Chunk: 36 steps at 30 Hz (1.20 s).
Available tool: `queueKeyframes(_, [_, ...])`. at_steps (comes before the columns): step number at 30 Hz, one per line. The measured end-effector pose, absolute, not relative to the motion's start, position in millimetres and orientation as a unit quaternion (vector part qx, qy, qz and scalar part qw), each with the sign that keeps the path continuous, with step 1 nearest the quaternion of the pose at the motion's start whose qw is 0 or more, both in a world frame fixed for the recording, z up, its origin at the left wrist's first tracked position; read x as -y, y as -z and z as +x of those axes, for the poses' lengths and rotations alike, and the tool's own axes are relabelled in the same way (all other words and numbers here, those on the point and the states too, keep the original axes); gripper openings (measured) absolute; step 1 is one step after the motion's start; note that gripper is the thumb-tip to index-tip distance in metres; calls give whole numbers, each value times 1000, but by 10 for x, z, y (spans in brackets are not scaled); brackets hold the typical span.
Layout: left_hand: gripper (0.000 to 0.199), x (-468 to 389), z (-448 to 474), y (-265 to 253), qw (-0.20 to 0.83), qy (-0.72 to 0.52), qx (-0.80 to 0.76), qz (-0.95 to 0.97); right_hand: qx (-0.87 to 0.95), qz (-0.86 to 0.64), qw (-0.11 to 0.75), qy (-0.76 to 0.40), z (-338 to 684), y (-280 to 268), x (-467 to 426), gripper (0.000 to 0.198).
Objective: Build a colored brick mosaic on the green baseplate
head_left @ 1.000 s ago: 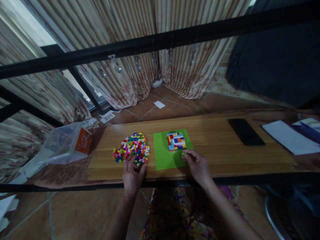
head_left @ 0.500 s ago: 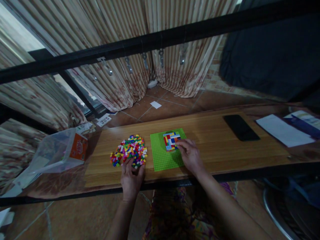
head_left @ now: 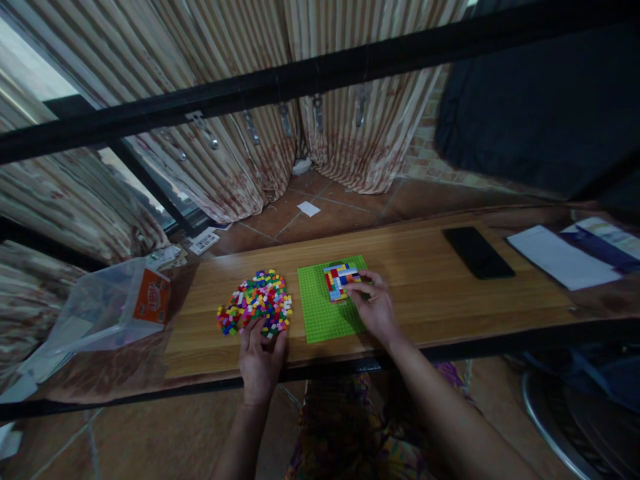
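Observation:
A small block build of many-coloured toy bricks (head_left: 334, 281) sits on the upper right part of a green studded baseplate (head_left: 320, 320). My right hand (head_left: 375, 308) is at the right side of this build, thumb and index finger parted, one fingertip over the bricks; no brick shows between them. Left of the baseplate lies a loose pile of small coloured bricks (head_left: 257, 297). My left hand (head_left: 261, 360) rests at the pile's near edge, fingers bent and spread, thumb apart. Its fingertips partly cover some bricks.
Both baseplate and pile are on a wooden board (head_left: 420, 267). A black phone-like slab (head_left: 479, 252) and white paper (head_left: 563, 257) lie to the right. At left stands a clear plastic box (head_left: 113, 303) with an orange label. A dark bar (head_left: 240, 87) crosses above the board.
My right thumb and index finger have moved apart, one fingertip reaching farther left over the build. My left hand stays at the pile. The whole view has shifted slightly.

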<state>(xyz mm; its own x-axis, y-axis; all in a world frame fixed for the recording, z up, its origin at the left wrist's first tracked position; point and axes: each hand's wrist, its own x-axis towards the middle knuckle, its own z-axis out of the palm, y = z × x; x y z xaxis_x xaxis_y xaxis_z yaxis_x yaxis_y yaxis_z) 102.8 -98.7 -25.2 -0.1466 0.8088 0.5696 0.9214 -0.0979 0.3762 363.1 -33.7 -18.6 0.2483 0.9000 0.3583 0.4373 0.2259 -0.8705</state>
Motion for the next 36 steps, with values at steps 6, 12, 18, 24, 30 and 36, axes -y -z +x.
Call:
queueKeyframes(6, [44, 986, 1026, 265, 81, 368, 661, -649, 518, -598, 541, -284, 3596, 204, 262, 12])
queueKeyframes(12, [46, 991, 1016, 249, 62, 360, 672, -645, 494, -600, 544, -316, 3554, 199, 189, 10])
queueKeyframes(18, [46, 996, 1007, 260, 40, 375, 671, -639, 502, -569, 575, -306, 3635, 178, 228, 16])
queueKeyframes(24, [46, 975, 987, 264, 74, 386, 653, -647, 457, -602, 606, -247, 4202, 181, 491, 33])
queueKeyframes(30, [39, 1044, 1060, 200, 90, 404, 648, -639, 445, -727, 512, -105, 5129, 195, 717, 41])
queueKeyframes(36, [35, 965, 1465, 299, 71, 377, 578, -720, 444, -814, 375, 0, 5696, 97, 554, 48])
